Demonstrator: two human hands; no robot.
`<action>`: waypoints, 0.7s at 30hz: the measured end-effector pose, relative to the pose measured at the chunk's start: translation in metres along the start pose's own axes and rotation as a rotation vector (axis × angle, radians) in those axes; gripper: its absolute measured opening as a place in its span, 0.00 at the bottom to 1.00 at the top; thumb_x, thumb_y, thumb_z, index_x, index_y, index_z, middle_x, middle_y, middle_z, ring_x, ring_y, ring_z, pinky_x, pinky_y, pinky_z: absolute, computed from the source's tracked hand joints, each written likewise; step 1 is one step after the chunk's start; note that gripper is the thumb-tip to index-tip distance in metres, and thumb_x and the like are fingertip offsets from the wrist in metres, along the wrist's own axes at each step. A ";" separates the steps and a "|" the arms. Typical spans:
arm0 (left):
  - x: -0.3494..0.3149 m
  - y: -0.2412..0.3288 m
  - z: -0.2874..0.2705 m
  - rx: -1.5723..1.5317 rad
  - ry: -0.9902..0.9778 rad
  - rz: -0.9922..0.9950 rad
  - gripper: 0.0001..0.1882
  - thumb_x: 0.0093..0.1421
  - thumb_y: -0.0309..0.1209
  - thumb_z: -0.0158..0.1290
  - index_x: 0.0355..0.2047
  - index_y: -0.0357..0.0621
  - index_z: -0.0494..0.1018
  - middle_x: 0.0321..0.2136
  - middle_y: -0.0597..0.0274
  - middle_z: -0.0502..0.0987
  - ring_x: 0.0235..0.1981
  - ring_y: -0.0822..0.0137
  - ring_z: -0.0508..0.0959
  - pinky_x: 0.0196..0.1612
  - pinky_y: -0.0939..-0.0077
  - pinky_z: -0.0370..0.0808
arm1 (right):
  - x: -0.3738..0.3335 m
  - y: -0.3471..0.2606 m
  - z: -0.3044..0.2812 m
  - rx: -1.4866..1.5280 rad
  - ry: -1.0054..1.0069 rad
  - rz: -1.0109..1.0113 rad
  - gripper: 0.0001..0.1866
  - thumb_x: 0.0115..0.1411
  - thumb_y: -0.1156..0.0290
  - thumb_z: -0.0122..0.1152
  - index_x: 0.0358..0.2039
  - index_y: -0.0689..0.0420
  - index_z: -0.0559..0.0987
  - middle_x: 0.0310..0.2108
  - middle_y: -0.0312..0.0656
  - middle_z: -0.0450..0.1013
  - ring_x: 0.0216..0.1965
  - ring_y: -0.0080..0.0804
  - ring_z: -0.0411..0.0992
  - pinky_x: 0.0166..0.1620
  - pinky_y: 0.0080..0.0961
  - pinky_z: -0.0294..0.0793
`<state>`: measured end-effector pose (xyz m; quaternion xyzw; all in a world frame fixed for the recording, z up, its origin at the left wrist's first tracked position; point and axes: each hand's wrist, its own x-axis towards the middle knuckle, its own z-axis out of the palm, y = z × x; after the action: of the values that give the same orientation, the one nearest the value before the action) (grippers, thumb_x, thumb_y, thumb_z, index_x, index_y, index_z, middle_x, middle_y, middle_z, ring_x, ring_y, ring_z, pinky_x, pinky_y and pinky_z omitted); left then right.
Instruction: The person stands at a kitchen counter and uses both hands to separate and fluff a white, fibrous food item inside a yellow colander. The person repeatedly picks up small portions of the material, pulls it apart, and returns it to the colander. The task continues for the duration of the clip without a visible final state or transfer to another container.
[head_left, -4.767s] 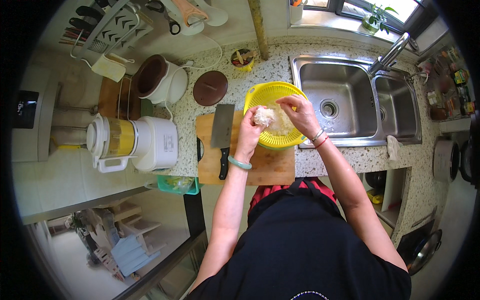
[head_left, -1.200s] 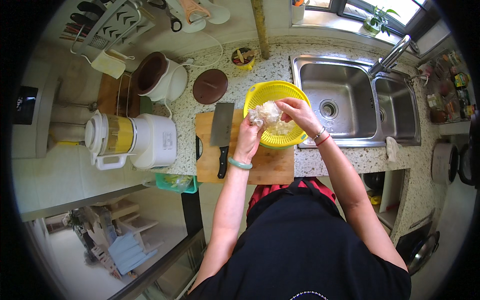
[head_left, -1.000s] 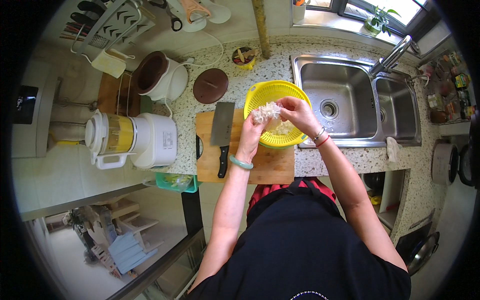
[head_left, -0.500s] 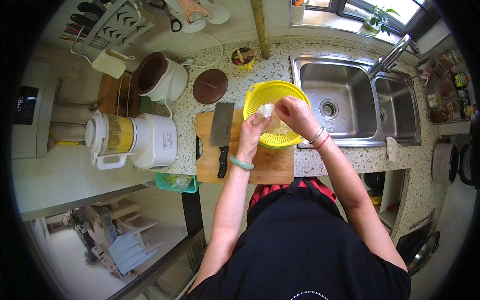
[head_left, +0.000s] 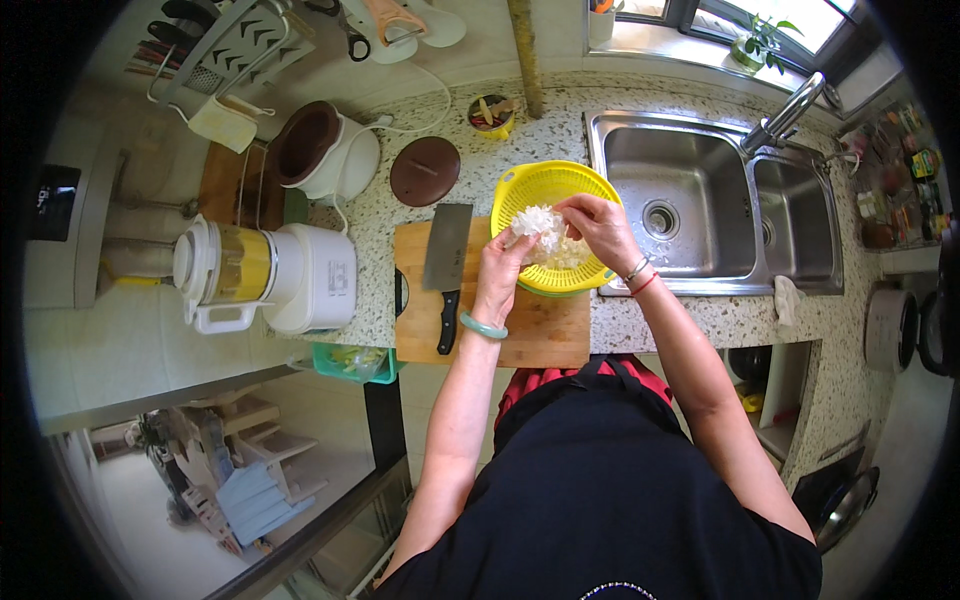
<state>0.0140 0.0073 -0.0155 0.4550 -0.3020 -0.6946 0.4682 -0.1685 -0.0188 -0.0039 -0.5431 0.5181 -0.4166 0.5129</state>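
A frilly white clump of snow fungus (head_left: 537, 222) is held in my left hand (head_left: 500, 268), fingers closed round its near left side. From the right, my right hand (head_left: 603, 232) pinches at the clump's edge with thumb and fingertips. Both hands are over a yellow colander (head_left: 508, 196), where pale torn pieces (head_left: 567, 255) lie in the bottom. The colander rests partly on a wooden cutting board (head_left: 545, 335). A cleaver (head_left: 446, 262) with a black handle lies on the board, left of my left wrist.
The double steel sink (head_left: 680, 185) is to the right, its faucet (head_left: 783, 115) behind. Leftward stand a white soy-milk-maker-like blender (head_left: 310, 275), a pot with a brown interior (head_left: 335, 160) and a brown lid (head_left: 425, 172). A small yellow cup (head_left: 492, 117) sits behind the colander.
My right hand has shifted from over the colander's middle to the clump's edge, its fingers stretched further toward it. More of the white clump shows above my left hand.
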 end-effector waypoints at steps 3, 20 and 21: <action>-0.001 0.000 0.000 -0.027 -0.001 0.003 0.15 0.59 0.25 0.54 0.48 0.40 0.72 0.41 0.63 0.78 0.41 0.73 0.77 0.45 0.76 0.76 | 0.002 0.004 0.001 -0.128 0.075 -0.174 0.08 0.60 0.74 0.54 0.36 0.63 0.79 0.24 0.44 0.76 0.26 0.30 0.75 0.33 0.22 0.74; 0.005 0.000 0.019 0.448 0.181 0.350 0.11 0.57 0.24 0.56 0.41 0.34 0.75 0.33 0.64 0.80 0.32 0.79 0.75 0.36 0.82 0.72 | -0.006 -0.021 0.012 -0.265 0.106 -0.286 0.10 0.52 0.71 0.64 0.32 0.62 0.77 0.24 0.45 0.76 0.26 0.34 0.76 0.31 0.26 0.75; 0.005 0.001 0.020 0.449 0.181 0.343 0.11 0.57 0.24 0.56 0.41 0.34 0.75 0.33 0.64 0.80 0.32 0.79 0.75 0.36 0.82 0.72 | -0.007 -0.023 0.012 -0.270 0.113 -0.294 0.08 0.52 0.72 0.63 0.31 0.62 0.77 0.25 0.46 0.76 0.26 0.35 0.77 0.31 0.27 0.75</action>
<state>-0.0045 0.0020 -0.0090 0.5499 -0.4776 -0.4777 0.4913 -0.1548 -0.0123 0.0175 -0.6525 0.5124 -0.4433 0.3393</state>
